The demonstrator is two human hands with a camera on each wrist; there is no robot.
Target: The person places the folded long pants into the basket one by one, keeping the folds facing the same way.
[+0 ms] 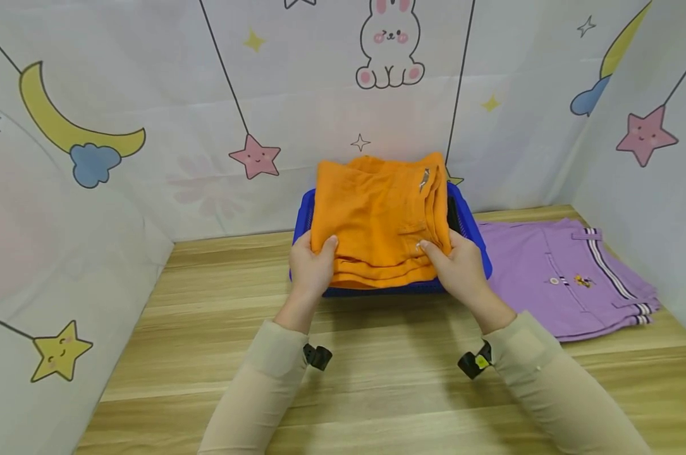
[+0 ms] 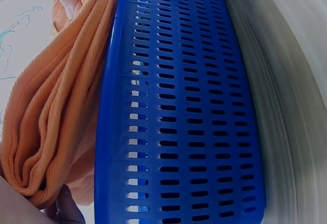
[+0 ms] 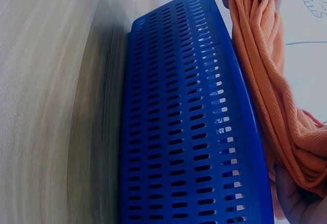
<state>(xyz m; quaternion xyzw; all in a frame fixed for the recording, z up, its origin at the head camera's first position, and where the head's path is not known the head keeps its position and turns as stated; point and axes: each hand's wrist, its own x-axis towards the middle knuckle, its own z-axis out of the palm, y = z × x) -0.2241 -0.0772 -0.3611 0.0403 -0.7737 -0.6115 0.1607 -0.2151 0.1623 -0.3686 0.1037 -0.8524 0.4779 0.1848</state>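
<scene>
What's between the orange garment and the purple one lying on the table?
In the head view, the blue basket's right rim and the person's right hand, gripping the orange garment, lie between that and the purple garment.

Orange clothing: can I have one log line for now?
left grip: holds orange clothing | right grip: holds it | blue basket: beneath | purple clothing: on table

A wood-grain tabletop (image 1: 206,354) spreads below the left hand (image 1: 312,268) and right hand (image 1: 462,265). On it, beneath them, stands a slotted blue basket (image 2: 179,104); a purple garment (image 1: 525,265) lies flat, right of the right hand.
</scene>
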